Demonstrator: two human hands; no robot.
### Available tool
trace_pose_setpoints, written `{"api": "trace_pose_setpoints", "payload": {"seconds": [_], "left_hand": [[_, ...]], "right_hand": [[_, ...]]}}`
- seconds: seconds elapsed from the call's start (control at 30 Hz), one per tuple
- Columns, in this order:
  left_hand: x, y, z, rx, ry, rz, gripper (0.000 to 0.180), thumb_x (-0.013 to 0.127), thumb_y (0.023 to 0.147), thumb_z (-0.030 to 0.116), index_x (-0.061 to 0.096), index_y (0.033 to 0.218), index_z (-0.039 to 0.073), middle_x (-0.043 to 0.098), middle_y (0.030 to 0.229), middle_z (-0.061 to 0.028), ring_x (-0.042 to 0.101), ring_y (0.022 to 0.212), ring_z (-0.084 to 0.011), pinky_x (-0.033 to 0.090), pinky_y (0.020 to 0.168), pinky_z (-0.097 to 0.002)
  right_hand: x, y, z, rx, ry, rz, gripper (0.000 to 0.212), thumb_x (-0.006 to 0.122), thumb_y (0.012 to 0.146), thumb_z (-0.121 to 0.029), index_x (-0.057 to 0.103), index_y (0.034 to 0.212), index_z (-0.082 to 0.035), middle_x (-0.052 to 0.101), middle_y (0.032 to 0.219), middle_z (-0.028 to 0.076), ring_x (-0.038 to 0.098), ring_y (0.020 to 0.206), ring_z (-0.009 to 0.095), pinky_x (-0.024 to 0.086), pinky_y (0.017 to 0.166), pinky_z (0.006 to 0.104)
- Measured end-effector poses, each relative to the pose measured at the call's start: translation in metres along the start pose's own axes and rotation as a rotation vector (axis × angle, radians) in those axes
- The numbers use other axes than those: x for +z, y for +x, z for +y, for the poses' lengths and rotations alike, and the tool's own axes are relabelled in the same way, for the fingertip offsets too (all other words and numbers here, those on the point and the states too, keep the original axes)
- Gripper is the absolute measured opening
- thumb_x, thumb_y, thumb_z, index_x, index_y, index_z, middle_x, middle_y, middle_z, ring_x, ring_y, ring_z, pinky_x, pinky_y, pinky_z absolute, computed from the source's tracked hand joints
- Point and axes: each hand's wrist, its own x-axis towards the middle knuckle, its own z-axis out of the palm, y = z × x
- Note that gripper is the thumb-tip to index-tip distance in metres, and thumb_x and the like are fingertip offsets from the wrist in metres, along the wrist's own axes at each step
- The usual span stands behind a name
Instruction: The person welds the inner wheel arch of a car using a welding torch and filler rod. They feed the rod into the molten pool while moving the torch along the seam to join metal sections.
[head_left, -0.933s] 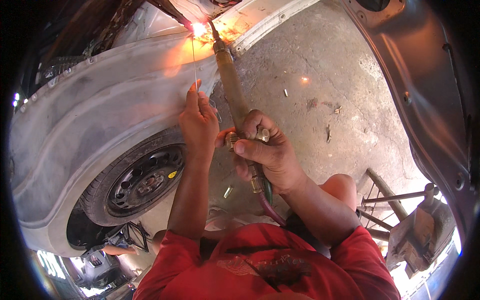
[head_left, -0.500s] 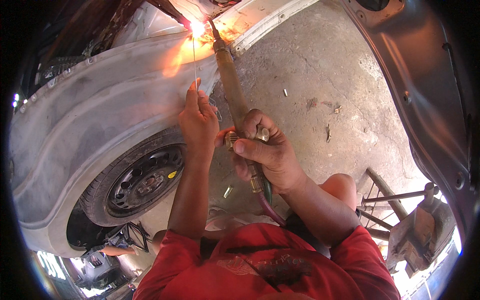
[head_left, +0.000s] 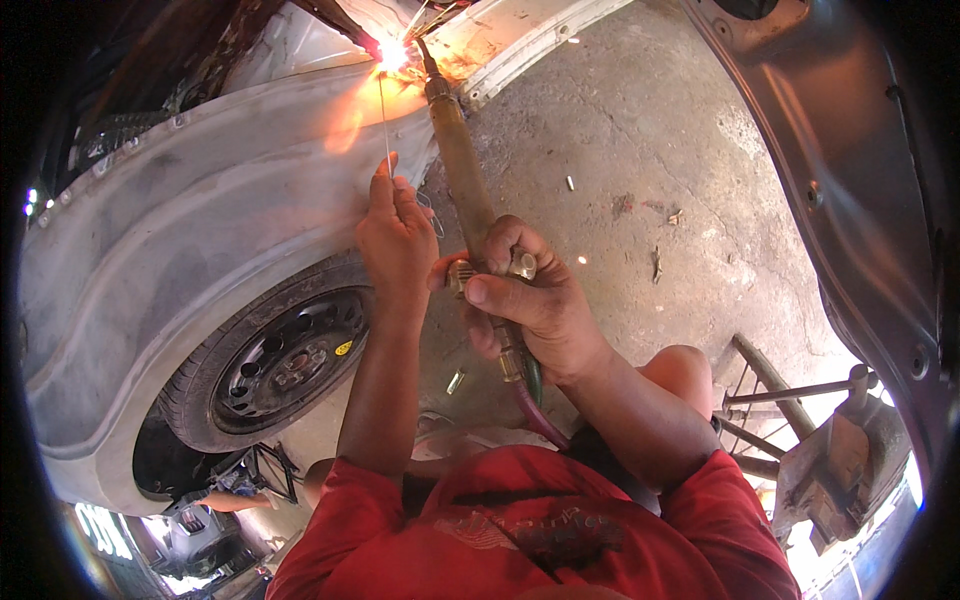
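Observation:
My right hand [head_left: 530, 295] is closed round the valve end of a brass gas welding torch [head_left: 462, 170]. Its tip points up at a bright flame [head_left: 393, 55] on the edge of a grey car body panel [head_left: 230, 165]. Between the fingertips of my left hand [head_left: 397, 225] is a thin filler rod [head_left: 385, 120], its upper end reaching into the glare. A loop of the thin wire hangs beside that hand. Red and green hoses [head_left: 535, 400] run from the torch's lower end toward my body. Glare hides the exact spot under the flame.
Below the panel is a car wheel [head_left: 290, 370] with a black rim. A dark metal panel [head_left: 850, 200] curves along the right, above a rusty metal stand [head_left: 830, 460]. Small scraps and a short metal piece [head_left: 570, 183] lie on the concrete floor [head_left: 640, 130].
Sparks now fly up from the flame, and a glowing speck shows over the floor at right. The filler rod and torch have shifted very slightly to the left.

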Motion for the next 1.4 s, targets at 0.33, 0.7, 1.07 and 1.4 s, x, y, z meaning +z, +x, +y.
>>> {"api": "trace_pose_setpoints", "payload": {"seconds": [0.33, 0.7, 1.07, 1.4], "left_hand": [[0.0011, 0.0006, -0.0036, -0.025, -0.035, 0.001, 0.036, 0.047, 0.108, 0.02, 0.062, 0.139, 0.011, 0.067, 0.079, -0.0079, 0.067, 0.064, -0.0156, 0.053, 0.061, -0.0335], [0.0023, 0.001, -0.0032, 0.003, -0.02, 0.009, 0.035, 0.046, 0.11, 0.022, 0.062, 0.139, 0.012, 0.068, 0.081, -0.0095, 0.068, 0.065, -0.017, 0.053, 0.06, -0.0346], [0.0016, 0.0003, -0.0028, -0.028, 0.02, 0.002, 0.035, 0.048, 0.108, 0.02, 0.063, 0.139, 0.013, 0.068, 0.077, -0.0101, 0.069, 0.065, -0.0184, 0.053, 0.061, -0.0367], [0.0024, 0.0008, -0.0019, -0.046, 0.075, -0.001, 0.034, 0.049, 0.109, 0.023, 0.061, 0.139, 0.012, 0.068, 0.069, -0.0114, 0.07, 0.063, -0.0235, 0.054, 0.059, -0.0396]], "right_hand": [[-0.0014, 0.0014, 0.0001, -0.009, 0.015, -0.032, 0.02, 0.065, 0.1, -0.004, 0.048, 0.101, -0.014, 0.071, 0.111, 0.018, 0.067, 0.064, 0.014, 0.052, 0.052, 0.0265], [0.0023, 0.0004, -0.0015, -0.003, -0.007, 0.001, 0.021, 0.065, 0.1, -0.003, 0.048, 0.1, -0.014, 0.072, 0.109, 0.017, 0.067, 0.063, 0.013, 0.051, 0.051, 0.0265], [0.0026, 0.001, -0.0031, 0.018, -0.017, 0.036, 0.021, 0.067, 0.099, -0.004, 0.049, 0.099, -0.014, 0.073, 0.107, 0.014, 0.067, 0.062, 0.013, 0.05, 0.05, 0.0267], [0.0031, -0.0016, -0.0042, 0.018, -0.031, 0.028, 0.02, 0.067, 0.099, -0.004, 0.049, 0.099, -0.014, 0.073, 0.106, 0.014, 0.067, 0.063, 0.013, 0.05, 0.05, 0.0267]]}}
